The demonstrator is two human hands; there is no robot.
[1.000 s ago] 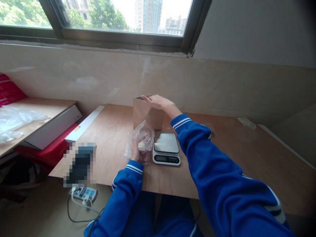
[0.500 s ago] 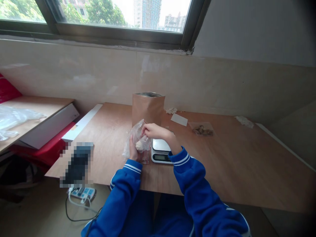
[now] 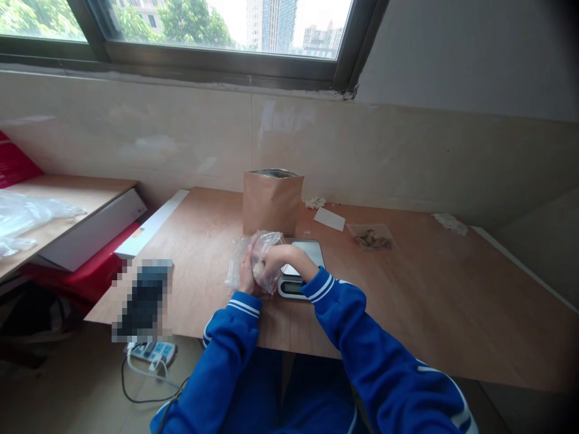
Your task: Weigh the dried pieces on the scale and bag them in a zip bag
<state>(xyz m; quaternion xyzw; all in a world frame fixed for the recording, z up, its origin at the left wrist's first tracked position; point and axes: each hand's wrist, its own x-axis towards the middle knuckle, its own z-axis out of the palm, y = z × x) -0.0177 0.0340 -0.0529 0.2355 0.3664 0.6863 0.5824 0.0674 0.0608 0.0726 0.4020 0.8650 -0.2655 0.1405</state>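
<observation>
My left hand (image 3: pixel 247 272) is closed around the side of a clear plastic bag (image 3: pixel 270 240), holding it just in front of the pouch. Something pale shows inside the bag, too blurred to name. My right hand (image 3: pixel 289 255) reaches into the bag's opening from the right, its fingers bent down and mostly hidden by plastic. Under my right wrist lies a digital kitchen scale (image 3: pixel 290 290), partly covered by hand and bag. A brown kraft pouch (image 3: pixel 272 202) with a silvery lining stands upright behind the hands, its top open.
A flat clear packet of brown dried pieces (image 3: pixel 374 237) lies to the right. Near the wall are a white card (image 3: pixel 330 219) and pale crumbled bits (image 3: pixel 314 203). A pixelated dark object (image 3: pixel 143 299) rests at the left edge, above a power strip (image 3: pixel 156 352).
My right hand has moved down from above the bag into its opening. The bag's mouth has swung right, towards that hand, and more of the scale's plate shows.
</observation>
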